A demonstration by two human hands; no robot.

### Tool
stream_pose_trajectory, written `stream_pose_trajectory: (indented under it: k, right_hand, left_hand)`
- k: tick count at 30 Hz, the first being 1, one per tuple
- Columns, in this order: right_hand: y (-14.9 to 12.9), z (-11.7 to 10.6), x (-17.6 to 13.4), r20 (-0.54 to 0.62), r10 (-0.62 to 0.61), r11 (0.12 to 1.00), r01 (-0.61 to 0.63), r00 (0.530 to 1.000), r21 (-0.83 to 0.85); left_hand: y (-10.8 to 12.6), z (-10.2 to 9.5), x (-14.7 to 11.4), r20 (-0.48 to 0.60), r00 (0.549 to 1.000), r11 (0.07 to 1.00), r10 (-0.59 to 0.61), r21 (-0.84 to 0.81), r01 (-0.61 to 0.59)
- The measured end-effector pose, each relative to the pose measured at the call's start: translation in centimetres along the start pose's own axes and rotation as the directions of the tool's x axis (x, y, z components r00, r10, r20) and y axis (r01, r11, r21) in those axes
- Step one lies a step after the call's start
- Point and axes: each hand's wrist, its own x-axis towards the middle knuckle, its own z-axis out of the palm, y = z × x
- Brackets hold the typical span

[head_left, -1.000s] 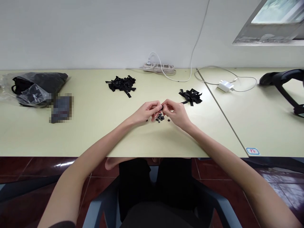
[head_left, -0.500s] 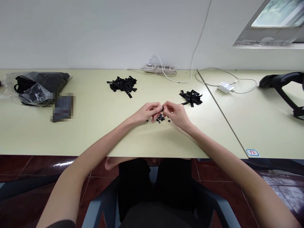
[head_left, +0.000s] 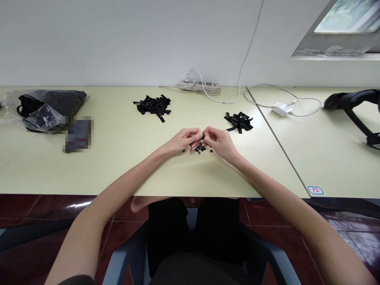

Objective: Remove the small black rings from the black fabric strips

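In the head view, which is the only one, the left hand (head_left: 188,138) and the right hand (head_left: 219,141) meet with their fingertips above the table (head_left: 115,134). Between these fingertips there is a small black piece (head_left: 202,135), and both hands seem to grasp it, each with thumb and forefinger. The fingers cover most of it, so I cannot tell its exact shape or its long axis. It lies at the line where the two hands join, about equally near to both.

A little cluster of black rings (head_left: 200,147) lies on the table just below the pinch, on the side toward the person. The curled lower fingers of the left hand are nearest to it; whether they touch it, I cannot tell. One loose ring (head_left: 211,151) lies just beside the right hand, and another ring (head_left: 183,151) is at the near edge of the left one.

Farther from the person lie two heaps: the left strip pile (head_left: 152,106), well apart from the hands, and the right strip pile (head_left: 240,122), near the right hand. Their strips point in many directions.
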Motion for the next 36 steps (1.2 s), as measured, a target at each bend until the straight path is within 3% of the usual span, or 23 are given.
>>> stream_pose_trajectory:
  k: [4, 11, 17, 25, 32, 36]
  right_hand:
    - [0.2, 0.2, 0.1, -0.012, -0.009, 0.999, 0.010, 1.000, 0.038]
    - [0.4, 0.3, 0.5, -0.001, 0.014, 0.993, -0.013, 1.000, 0.120]
    - [-0.1, -0.6, 0.2, 0.046, 0.059, 0.997, -0.057, 0.997, -0.046]
    - [-0.3, -0.9, -0.1, 0.118, 0.013, 0.959, 0.021, 0.993, -0.283]
    - [-0.3, -1.1, 0.0, 0.146, 0.004, 0.972, 0.030, 0.989, -0.233]
    - [-0.6, -1.1, 0.2, 0.147, 0.107, 0.993, -0.099, 0.983, -0.063]
  left_hand:
    - [0.3, 0.4, 0.0, 0.000, 1.000, 1.000, -0.021, 0.000, 0.021]
    - [0.8, -0.1, 0.0, -0.096, 0.995, 0.998, -0.032, 0.059, 0.038]
    - [1.0, -0.9, -0.1, -0.158, 0.986, 0.991, -0.057, 0.111, 0.075]
    - [1.1, -1.2, -0.1, -0.188, 0.978, 0.981, -0.088, 0.156, 0.118]
    - [1.2, -1.3, -0.1, -0.195, 0.976, 0.977, -0.098, 0.167, 0.132]
    - [1.1, -1.4, -0.2, -0.189, 0.976, 0.976, -0.109, 0.167, 0.142]
